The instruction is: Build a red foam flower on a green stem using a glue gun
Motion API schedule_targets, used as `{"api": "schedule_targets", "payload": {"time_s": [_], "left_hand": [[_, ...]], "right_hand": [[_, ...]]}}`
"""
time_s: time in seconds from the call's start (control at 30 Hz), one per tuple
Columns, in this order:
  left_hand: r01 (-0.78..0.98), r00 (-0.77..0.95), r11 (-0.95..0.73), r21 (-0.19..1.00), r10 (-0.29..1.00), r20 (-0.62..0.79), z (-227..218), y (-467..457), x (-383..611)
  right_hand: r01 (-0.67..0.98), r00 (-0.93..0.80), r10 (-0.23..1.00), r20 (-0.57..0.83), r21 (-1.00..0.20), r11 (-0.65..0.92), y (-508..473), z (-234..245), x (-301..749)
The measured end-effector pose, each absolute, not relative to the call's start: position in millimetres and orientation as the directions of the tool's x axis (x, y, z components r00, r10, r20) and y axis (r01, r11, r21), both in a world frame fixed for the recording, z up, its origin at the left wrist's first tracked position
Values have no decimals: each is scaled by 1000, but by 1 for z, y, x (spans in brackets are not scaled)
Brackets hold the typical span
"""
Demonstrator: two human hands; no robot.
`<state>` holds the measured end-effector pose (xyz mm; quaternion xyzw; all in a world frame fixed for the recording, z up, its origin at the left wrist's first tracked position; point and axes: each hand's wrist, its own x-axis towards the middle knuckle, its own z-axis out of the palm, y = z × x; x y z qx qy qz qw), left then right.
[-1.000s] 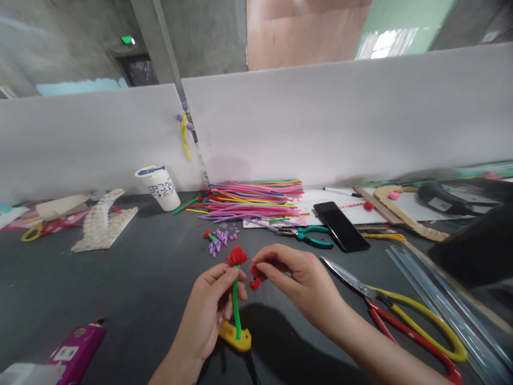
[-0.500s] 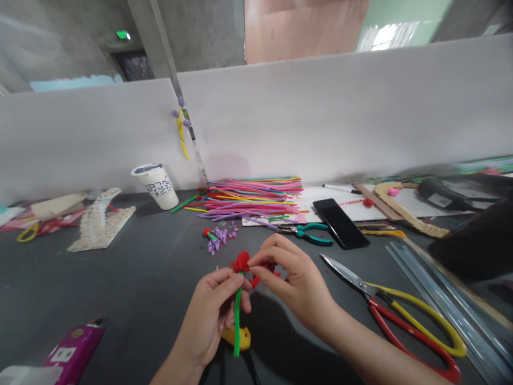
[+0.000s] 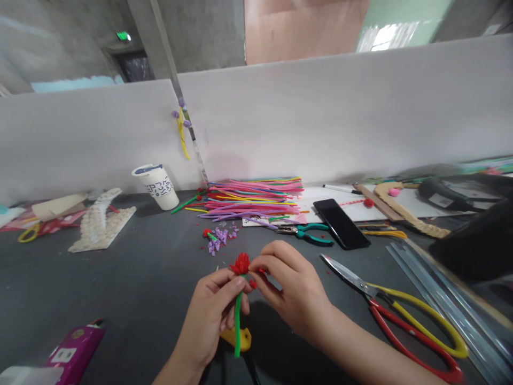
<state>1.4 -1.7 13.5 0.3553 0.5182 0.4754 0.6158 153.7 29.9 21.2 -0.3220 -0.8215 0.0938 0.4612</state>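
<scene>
My left hand [image 3: 208, 313] pinches a flower [image 3: 241, 264] with a red fuzzy head and a green pipe-cleaner stem [image 3: 238, 326] that hangs down. Closed fingertips of my right hand [image 3: 294, 289] touch the right side of the red head; whether they grip a petal is too small to make out. Small red pieces [image 3: 253, 284] show between the hands, partly covered by the right fingers. Below the left hand lies a yellow tool [image 3: 240, 339] with a dark cord, partly hidden behind the stem and hand.
Colourful pipe cleaners [image 3: 252, 198] lie at the back, with purple clippings [image 3: 218, 238] before them. Teal-handled pliers [image 3: 310, 233], a phone [image 3: 340, 223] and large scissors [image 3: 385, 299] lie to the right. A white cup [image 3: 156, 187] and a purple power strip [image 3: 78, 353] are at the left.
My right hand has shifted down slightly, its fingers still at the flower head. The red petals look more upright, and less red shows beneath the right fingers.
</scene>
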Motion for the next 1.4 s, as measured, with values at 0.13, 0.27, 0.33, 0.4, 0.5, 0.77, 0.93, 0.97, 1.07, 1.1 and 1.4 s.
{"api": "schedule_targets", "payload": {"time_s": [0.13, 0.27, 0.33, 0.4, 0.5, 0.77, 0.93, 0.97, 1.07, 1.1, 1.4], "left_hand": [[-159, -5, 225, 961, 973, -229, 9, -2, 1], [-168, -38, 180, 969, 981, -189, 7, -4, 2], [-173, -52, 169, 970, 982, -180, 7, -5, 1], [-153, -63, 159, 975, 984, -170, 7, -5, 1], [-82, -57, 125, 989, 990, -130, 6, -5, 0], [133, -111, -28, 991, 993, 43, 13, -8, 0], [324, -231, -213, 922, 927, 295, 8, -9, -9], [362, -257, -237, 902, 904, 341, 7, -10, -9], [434, -272, -318, 843, 846, 459, 6, -12, -8], [435, -274, -343, 832, 830, 485, 7, -12, -6], [414, -291, -412, 811, 785, 547, 8, -13, 3]], "right_hand": [[474, -396, 573, 717, -375, 797, 29, 21, 154], [483, -377, 567, 733, -367, 795, 28, 19, 154], [484, -364, 563, 742, -366, 795, 28, 17, 154], [486, -367, 548, 752, -347, 802, 28, 17, 154], [489, -382, 524, 761, -315, 814, 29, 18, 155], [457, -397, 496, 772, -303, 836, 26, 22, 156], [196, -243, 830, 503, -812, 549, 25, 34, 153], [144, -261, 885, 385, -891, 430, 25, 37, 153], [16, -371, 922, 108, -992, 123, 26, 43, 152], [-24, -391, 918, 67, -998, 62, 26, 43, 151], [-129, -415, 909, -29, -987, -91, 25, 40, 149]]}}
